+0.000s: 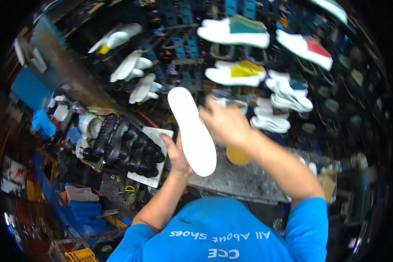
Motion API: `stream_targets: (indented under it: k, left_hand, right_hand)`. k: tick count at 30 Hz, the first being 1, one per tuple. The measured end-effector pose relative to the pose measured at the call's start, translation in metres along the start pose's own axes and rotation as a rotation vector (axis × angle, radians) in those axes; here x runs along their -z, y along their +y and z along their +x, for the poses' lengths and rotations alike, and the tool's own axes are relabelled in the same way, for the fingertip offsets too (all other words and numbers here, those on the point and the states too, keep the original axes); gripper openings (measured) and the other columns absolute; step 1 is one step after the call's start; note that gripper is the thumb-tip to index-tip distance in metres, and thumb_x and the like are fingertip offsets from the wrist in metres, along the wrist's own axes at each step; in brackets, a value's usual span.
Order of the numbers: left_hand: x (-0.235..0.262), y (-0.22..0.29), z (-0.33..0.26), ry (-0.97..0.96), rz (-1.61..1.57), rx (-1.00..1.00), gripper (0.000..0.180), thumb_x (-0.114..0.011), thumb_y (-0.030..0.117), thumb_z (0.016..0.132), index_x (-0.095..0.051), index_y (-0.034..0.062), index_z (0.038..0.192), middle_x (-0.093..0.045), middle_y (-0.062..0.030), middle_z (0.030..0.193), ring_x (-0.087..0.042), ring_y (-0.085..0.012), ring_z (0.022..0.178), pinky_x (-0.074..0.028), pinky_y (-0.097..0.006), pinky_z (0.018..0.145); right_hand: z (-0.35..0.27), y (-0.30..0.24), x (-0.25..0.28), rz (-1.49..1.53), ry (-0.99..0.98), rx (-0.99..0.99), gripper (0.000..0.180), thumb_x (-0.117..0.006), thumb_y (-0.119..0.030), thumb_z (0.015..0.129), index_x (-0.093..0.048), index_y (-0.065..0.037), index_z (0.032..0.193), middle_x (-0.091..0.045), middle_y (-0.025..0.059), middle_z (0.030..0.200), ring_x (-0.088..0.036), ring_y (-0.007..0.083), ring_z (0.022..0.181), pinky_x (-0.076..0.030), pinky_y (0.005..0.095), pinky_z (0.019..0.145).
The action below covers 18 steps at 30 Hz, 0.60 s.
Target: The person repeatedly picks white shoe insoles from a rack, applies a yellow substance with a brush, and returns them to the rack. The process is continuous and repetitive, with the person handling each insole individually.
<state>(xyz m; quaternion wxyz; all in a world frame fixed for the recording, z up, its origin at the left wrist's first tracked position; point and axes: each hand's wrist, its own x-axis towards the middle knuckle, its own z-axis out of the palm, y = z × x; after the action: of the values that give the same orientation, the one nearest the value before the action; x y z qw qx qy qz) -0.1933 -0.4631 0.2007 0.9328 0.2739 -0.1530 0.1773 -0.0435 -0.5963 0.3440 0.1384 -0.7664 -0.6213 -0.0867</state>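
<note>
A white shoe sole [193, 133] stands tilted in front of me, its broad flat face showing. My left hand [177, 155] grips it by the left edge, with the thumb up along the side and the other fingers hidden behind. Close to the sole's upper right edge is my right hand [225, 122], smeared by motion. Whether it touches the sole or holds anything cannot be made out. Below the right wrist, a round yellow-orange container [237, 156] sits on the grey workbench [257, 181].
Racks ahead carry white-soled shoes with green [249, 32], yellow [238, 73] and red [308, 48] parts. To the left, several black soles [126, 146] lie stacked over a white board [143, 180]. Near them are a white tub [91, 125] and yellow-green-handled scissors [129, 190].
</note>
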Motion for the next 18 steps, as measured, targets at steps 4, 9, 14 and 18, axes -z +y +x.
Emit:
stream_targets:
  k: [4, 9, 14, 18]
  left_hand:
    - [0.017, 0.048, -0.009, 0.513, 0.365, -0.117, 0.126, -0.034, 0.104, 0.096, -0.033, 0.0048, 0.175, -0.060, -0.0196, 0.156, -0.067, -0.0432, 0.138, -0.065, -0.061, 0.103]
    - [0.032, 0.193, 0.005, 0.493, 0.632, -0.235, 0.115, -0.033, 0.094, 0.105, -0.043, -0.0001, 0.169, -0.071, -0.0164, 0.141, -0.072, -0.0340, 0.130, -0.063, -0.049, 0.104]
    - [0.043, 0.371, 0.114, 0.525, 0.992, -0.293, 0.093, -0.030, 0.073, 0.120, -0.058, -0.0045, 0.163, -0.075, -0.0153, 0.145, -0.072, -0.0241, 0.128, -0.056, -0.040, 0.113]
    - [0.057, 0.481, 0.250, 0.548, 1.182, -0.243, 0.089, -0.036, 0.069, 0.121, -0.067, -0.0083, 0.155, -0.076, -0.0181, 0.147, -0.072, -0.0259, 0.131, -0.054, -0.040, 0.115]
  right_hand:
    - [-0.080, -0.025, -0.076, 0.373, -0.335, 0.113, 0.025, -0.074, -0.012, 0.098, -0.079, -0.009, 0.122, -0.069, 0.0278, 0.132, -0.079, 0.0435, 0.084, -0.065, 0.0603, 0.077]
    - [-0.113, 0.026, -0.136, 1.004, 0.161, -0.669, 0.011, -0.075, -0.006, 0.105, -0.078, -0.001, 0.114, -0.077, 0.0085, 0.096, -0.077, 0.0257, 0.074, -0.063, 0.0396, 0.066]
    - [-0.096, 0.019, -0.162, 1.320, 0.279, -1.056, 0.006, -0.070, -0.004, 0.111, -0.071, -0.001, 0.116, -0.070, 0.0047, 0.077, -0.067, 0.0139, 0.056, -0.049, 0.0285, 0.050]
    - [-0.082, -0.018, -0.199, 1.358, 0.347, -1.043, 0.005, -0.068, -0.003, 0.112, -0.069, -0.001, 0.116, -0.067, 0.0038, 0.073, -0.064, 0.0138, 0.053, -0.045, 0.0287, 0.047]
